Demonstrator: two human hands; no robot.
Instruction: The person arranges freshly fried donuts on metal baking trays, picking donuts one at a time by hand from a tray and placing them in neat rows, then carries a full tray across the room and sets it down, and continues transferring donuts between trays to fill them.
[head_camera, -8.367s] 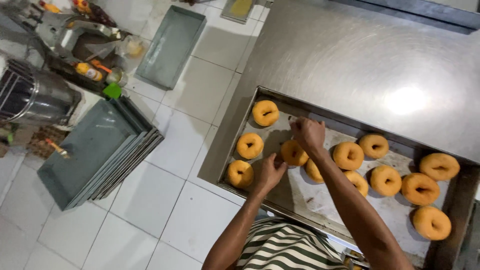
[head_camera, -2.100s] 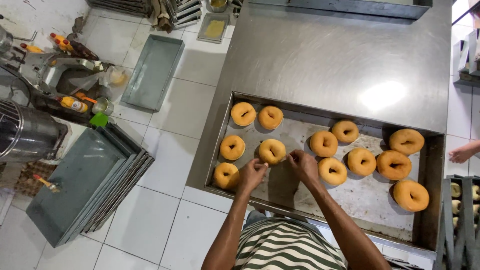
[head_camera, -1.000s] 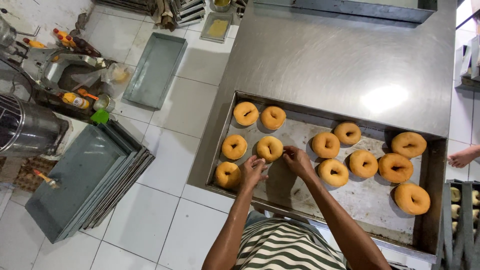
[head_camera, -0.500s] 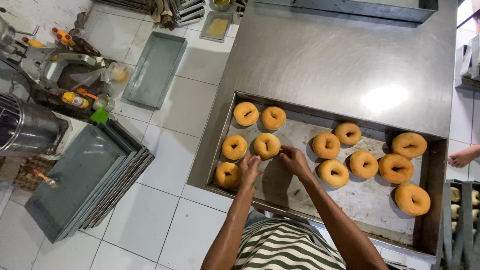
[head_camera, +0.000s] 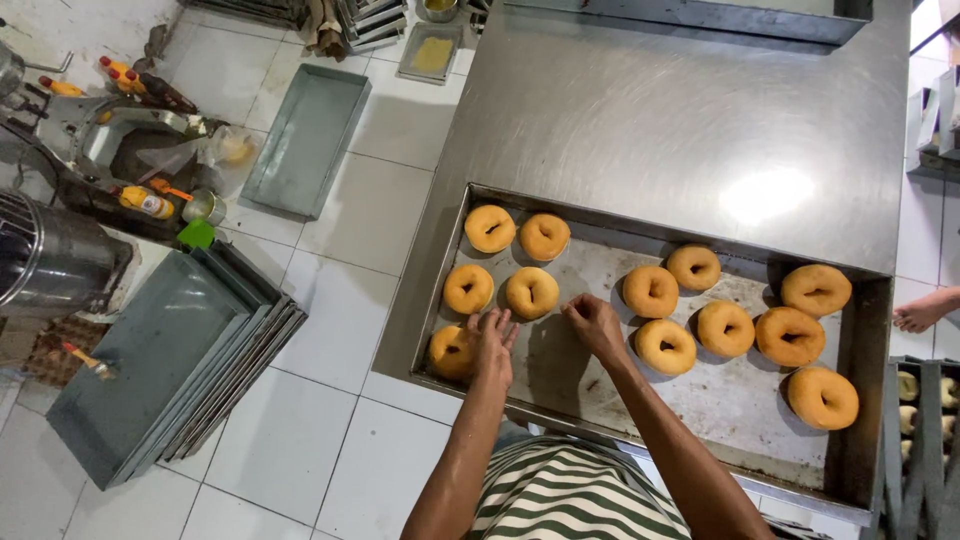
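A large metal baking tray (head_camera: 700, 400) lies on a steel table (head_camera: 660, 110) and carries several golden ring doughnuts. My left hand (head_camera: 492, 335) rests with fingers spread beside the doughnut (head_camera: 451, 351) at the tray's near-left corner. My right hand (head_camera: 592, 322) hovers over bare tray, fingers curled, holding nothing, just right of a doughnut (head_camera: 531, 292) and left of another (head_camera: 650, 291). More doughnuts (head_camera: 819, 397) sit toward the tray's right end.
A stack of empty grey trays (head_camera: 170, 360) lies on the white tiled floor at left, with one more tray (head_camera: 305, 140) farther back. A metal pot (head_camera: 50, 260) and bottles stand far left. Another person's foot (head_camera: 925, 310) shows at the right edge, above a rack of dough pieces (head_camera: 920, 390).
My right hand has slid a doughnut leftward into the second row and let go of it. My left hand stayed by the near-left doughnut.
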